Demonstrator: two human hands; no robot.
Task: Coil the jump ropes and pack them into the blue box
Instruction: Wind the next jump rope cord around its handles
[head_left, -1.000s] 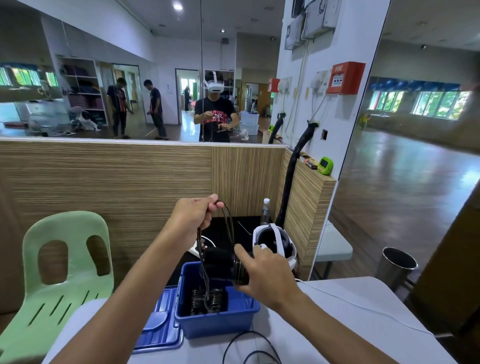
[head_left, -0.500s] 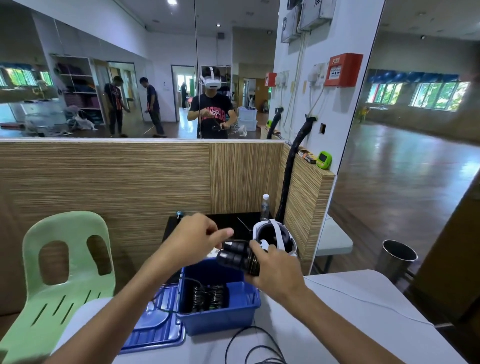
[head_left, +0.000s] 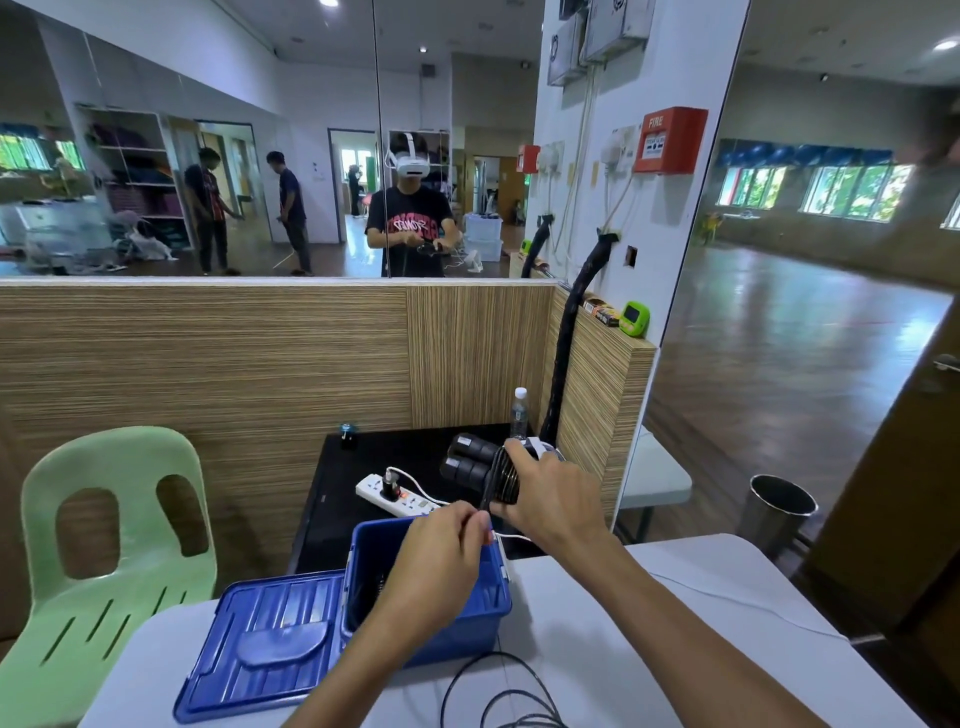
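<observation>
My right hand grips a pair of black jump rope handles with black cord wound round them, held above the far side of the blue box. My left hand pinches the thin black cord just below the handles, over the box opening. The box stands open on the white table. What lies inside the box is mostly hidden by my left hand. Another black rope lies looped on the table in front of the box.
The blue lid lies left of the box. A green plastic chair stands at the left. Behind the box a black table holds a white power strip, a water bottle and a white headset. A metal bin stands on the floor at the right.
My left hand has come down from above the handles to the near rim of the box, drawing the cord round them. My right hand has lifted the handles up and slightly right.
</observation>
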